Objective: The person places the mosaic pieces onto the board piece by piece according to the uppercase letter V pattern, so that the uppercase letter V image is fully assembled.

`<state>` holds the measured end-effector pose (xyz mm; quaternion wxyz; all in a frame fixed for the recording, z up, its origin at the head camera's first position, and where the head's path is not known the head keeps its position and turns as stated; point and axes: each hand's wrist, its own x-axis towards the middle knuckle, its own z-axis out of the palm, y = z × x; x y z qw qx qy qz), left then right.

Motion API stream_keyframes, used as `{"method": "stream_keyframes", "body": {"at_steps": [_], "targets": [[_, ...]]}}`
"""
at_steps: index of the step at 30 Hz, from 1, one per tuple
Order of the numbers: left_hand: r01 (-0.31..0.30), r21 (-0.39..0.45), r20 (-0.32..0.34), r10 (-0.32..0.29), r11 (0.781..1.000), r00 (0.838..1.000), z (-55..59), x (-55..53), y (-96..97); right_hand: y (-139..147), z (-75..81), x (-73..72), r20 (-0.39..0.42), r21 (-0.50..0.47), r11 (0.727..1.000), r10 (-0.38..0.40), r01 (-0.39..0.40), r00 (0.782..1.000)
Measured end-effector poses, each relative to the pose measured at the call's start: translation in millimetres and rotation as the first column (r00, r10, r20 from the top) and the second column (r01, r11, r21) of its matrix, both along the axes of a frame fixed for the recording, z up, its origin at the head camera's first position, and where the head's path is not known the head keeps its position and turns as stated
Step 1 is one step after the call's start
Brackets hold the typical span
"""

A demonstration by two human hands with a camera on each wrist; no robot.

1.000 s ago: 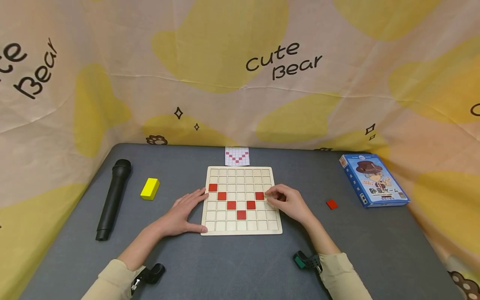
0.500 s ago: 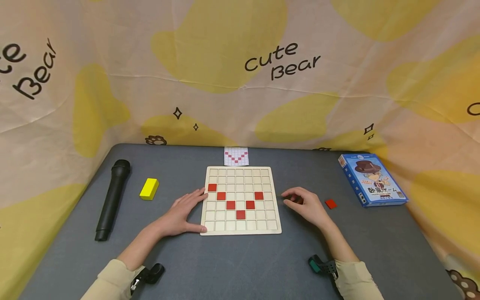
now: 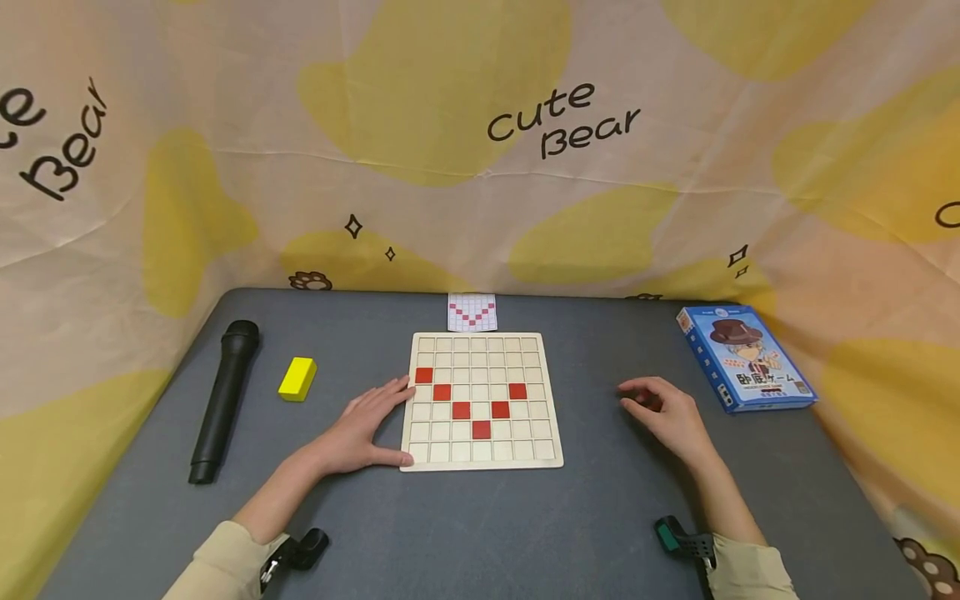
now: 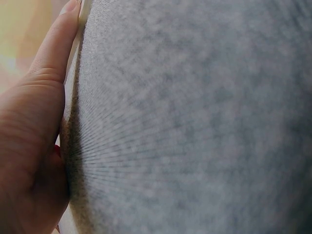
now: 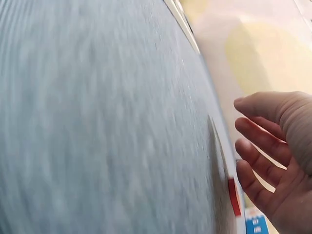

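Note:
A pale square grid board (image 3: 440,451) lies on the table, with several red square tiles (image 3: 482,430) set in its cells in a V-like pattern. My left hand (image 3: 360,429) rests at the board's left edge, thumb and fingertips touching the rim. Well right of the board, my right hand (image 3: 667,419) hovers over the table, fingers loosely bent and nothing held between them. A loose red tile (image 5: 234,197) appears beside its fingertips in the right wrist view; in the head view the hand hides it.
Behind the board lies a small pattern card (image 3: 472,312) with a pink V. A black microphone (image 3: 225,400) and a yellow block (image 3: 297,379) are on the left. At the right stands a blue game box (image 3: 746,360). A printed cloth (image 3: 420,208) hangs behind the table.
My right hand has moved right, from the board's right edge to over the loose red tile, which it now covers in the head view. My left hand has stayed put.

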<state>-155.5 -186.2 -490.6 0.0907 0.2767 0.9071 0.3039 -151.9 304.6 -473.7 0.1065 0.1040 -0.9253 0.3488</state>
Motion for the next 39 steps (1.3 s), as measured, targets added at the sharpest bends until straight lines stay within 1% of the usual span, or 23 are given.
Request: {"method": "stream_keyframes", "body": {"at_steps": [5, 9, 12, 16, 21, 27, 30, 34, 37, 39], "targets": [[-0.003, -0.006, 0.006, 0.003, 1.000, 1.000, 0.6, -0.4, -0.8, 15, -0.1, 5.9, -0.032, 0.053, 0.997, -0.061, 0.063, 0.998], [0.001, -0.002, 0.010, -0.001, 1.000, 1.000, 0.7, -0.4, -0.7, 23, 0.4, 9.6, -0.046, 0.076, 0.991, -0.104, 0.107, 0.994], [0.001, 0.000, 0.009, -0.001, 1.000, 1.000, 0.7, -0.2, -0.4, 26, 1.8, 11.3, -0.033, 0.092, 0.987, -0.130, 0.133, 0.991], [0.001, -0.005, 0.008, -0.001, 1.000, 1.000, 1.0, -0.2, -0.3, 28, 3.0, 12.8, 0.000, 0.110, 0.984, -0.144, 0.144, 0.990], [-0.001, -0.007, 0.015, 0.001, 1.000, 1.000, 2.3, 0.0, 0.1, 26, 1.5, 10.6, 0.028, 0.091, 0.987, -0.135, 0.132, 0.990], [-0.009, -0.012, 0.022, 0.010, 1.000, 1.000, 2.5, 0.9, 0.3, 17, -1.9, 6.7, 0.058, 0.030, 0.996, -0.082, 0.080, 0.995], [-0.010, -0.013, 0.013, 0.010, 1.000, 1.000, 2.8, 1.1, 0.4, 13, -2.7, 5.0, 0.073, -0.001, 0.998, -0.057, 0.057, 0.996], [-0.010, -0.014, 0.012, 0.010, 1.000, 1.000, 3.8, 1.3, 0.6, 14, -1.3, 4.3, 0.085, 0.033, 0.997, -0.067, 0.064, 0.994], [-0.014, -0.019, 0.026, 0.014, 1.000, 1.000, 5.1, 1.5, 0.9, 15, 0.8, 4.5, 0.104, 0.074, 0.995, -0.079, 0.071, 0.991], [-0.014, -0.020, 0.030, 0.015, 1.000, 0.999, 5.6, 1.7, 1.0, 16, 1.6, 4.4, 0.119, 0.082, 0.994, -0.078, 0.068, 0.990]]}}
